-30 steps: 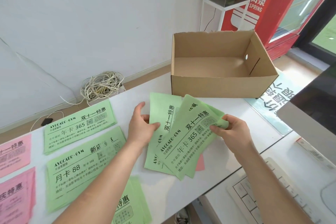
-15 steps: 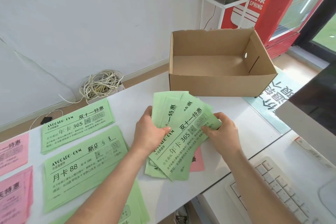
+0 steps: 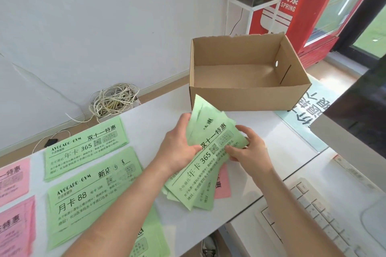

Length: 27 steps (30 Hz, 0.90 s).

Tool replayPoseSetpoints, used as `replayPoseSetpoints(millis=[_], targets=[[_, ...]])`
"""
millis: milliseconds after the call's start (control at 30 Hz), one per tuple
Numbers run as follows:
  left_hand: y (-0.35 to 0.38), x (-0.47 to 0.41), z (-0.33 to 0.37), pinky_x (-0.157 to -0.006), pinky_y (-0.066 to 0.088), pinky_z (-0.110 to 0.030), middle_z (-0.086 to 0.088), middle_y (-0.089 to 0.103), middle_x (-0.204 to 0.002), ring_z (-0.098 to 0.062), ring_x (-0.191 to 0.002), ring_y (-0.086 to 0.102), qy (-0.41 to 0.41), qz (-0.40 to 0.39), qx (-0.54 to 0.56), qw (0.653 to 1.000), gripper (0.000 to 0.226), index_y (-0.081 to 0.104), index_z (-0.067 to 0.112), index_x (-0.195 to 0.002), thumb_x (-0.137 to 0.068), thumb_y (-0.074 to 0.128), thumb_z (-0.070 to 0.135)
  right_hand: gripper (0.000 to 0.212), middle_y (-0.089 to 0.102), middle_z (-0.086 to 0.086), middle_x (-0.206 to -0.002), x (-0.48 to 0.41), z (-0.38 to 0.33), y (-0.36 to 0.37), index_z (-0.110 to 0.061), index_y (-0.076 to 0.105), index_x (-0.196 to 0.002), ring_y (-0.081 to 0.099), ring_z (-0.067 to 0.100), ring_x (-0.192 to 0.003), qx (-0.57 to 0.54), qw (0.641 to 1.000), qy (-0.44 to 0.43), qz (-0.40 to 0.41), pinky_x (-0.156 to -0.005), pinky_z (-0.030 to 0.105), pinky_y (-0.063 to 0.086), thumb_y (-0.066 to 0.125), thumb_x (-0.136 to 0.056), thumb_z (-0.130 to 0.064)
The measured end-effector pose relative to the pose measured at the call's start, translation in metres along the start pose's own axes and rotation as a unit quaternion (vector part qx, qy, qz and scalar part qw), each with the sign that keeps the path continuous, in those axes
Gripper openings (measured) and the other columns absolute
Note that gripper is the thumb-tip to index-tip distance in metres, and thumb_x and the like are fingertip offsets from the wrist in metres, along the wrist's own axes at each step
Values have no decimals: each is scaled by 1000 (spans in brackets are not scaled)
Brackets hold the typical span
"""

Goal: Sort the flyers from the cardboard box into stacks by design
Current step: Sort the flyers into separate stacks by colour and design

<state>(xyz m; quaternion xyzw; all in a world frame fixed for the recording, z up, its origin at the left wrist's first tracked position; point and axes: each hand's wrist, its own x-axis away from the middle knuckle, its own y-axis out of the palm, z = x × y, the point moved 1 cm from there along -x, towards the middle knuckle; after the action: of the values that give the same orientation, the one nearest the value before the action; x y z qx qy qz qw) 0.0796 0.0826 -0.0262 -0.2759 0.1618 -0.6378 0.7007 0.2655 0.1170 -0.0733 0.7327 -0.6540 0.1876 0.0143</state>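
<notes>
The fanned bundle of green flyers (image 3: 200, 175) is in my 2 hands above the table (image 3: 163, 115), before the cardboard box (image 3: 250, 98). My left hand (image 3: 177, 148) grips its left edge and my right hand (image 3: 250, 152) pinches the right edge. I judge the paper thin, limp and slippery, best held by the edges.

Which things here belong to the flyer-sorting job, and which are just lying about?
Job: cardboard box; green flyers gripped by left hand and right hand; green 365 stack; green 88 stack; pink stacks; pink flyer beneath the bundle.
Lying about: cable coil; keyboard; monitor; red cooler.
</notes>
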Motion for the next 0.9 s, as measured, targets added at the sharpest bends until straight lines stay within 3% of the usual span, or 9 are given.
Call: replayPoseSetpoints(millis=[100,167,267,333,400,500,633,733,900], targets=[[-6,3,17,-79,50,-31,3,67,-101,-20,-86,64,101,0,-108,989,70,33,45,-119,-75,70,5,106,40,-4,-136,8,-13,-9,-41,18,-146,46,11,-120,143,981,-121,53,-97,34,46,84,-69,-14],[-13,4,33,-73,48,-33,-1,67,-98,-26,-82,62,187,-13,-189,964,74,25,46,-124,-77,62,2,119,32,-9,-146,16,-31,-20,-52,5,-144,38,6,-128,161,956,-237,67,-102,35,39,85,-66,-12],[-16,1,55,-65,47,-36,0,65,-85,-29,-74,58,273,-8,-303,913,78,14,43,-128,-78,56,1,116,52,-19,-124,23,-50,-30,-54,7,-143,54,-1,-103,182,919,-344,57,-94,45,46,81,-69,-5],[-17,-2,59,-62,44,-34,4,62,-83,-28,-75,57,289,-2,-351,891,75,13,43,-130,-81,55,5,107,56,-23,-110,23,-51,-33,-51,13,-143,58,7,-88,216,900,-373,64,-87,45,49,77,-73,-1],[-21,-6,50,-62,39,-31,7,64,-90,-26,-82,59,254,-12,-357,899,64,25,42,-129,-83,58,13,99,60,-19,-112,21,-45,-33,-55,17,-139,61,22,-83,222,913,-338,56,-82,45,52,71,-78,1],[-30,-8,20,-69,41,-32,5,68,-103,-26,-93,61,170,-7,-357,918,37,51,37,-118,-86,59,21,92,63,-2,-86,19,-27,-34,-58,19,-136,63,24,-82,202,942,-263,43,-78,44,54,65,-83,2],[-34,-5,-7,-67,46,-33,2,70,-84,-25,-79,62,93,48,-273,956,12,67,28,-94,-83,67,23,90,64,-2,-84,19,-22,-32,-59,15,-137,64,20,-84,173,957,-231,40,-78,38,54,63,-86,-1],[-37,0,-6,-65,44,-28,9,69,-76,-16,-65,56,44,104,-150,982,11,69,28,-84,-79,73,19,95,68,2,-85,20,-31,-31,-64,12,-135,65,20,-84,153,961,-226,39,-78,36,55,62,-86,0],[-75,20,1,-78,51,-28,17,68,-78,-12,-80,63,-4,164,18,986,28,67,35,-81,-72,80,11,97,69,-5,-90,32,-67,-24,-74,19,-124,68,17,-85,127,959,-251,-17,-75,37,58,63,-86,3]])
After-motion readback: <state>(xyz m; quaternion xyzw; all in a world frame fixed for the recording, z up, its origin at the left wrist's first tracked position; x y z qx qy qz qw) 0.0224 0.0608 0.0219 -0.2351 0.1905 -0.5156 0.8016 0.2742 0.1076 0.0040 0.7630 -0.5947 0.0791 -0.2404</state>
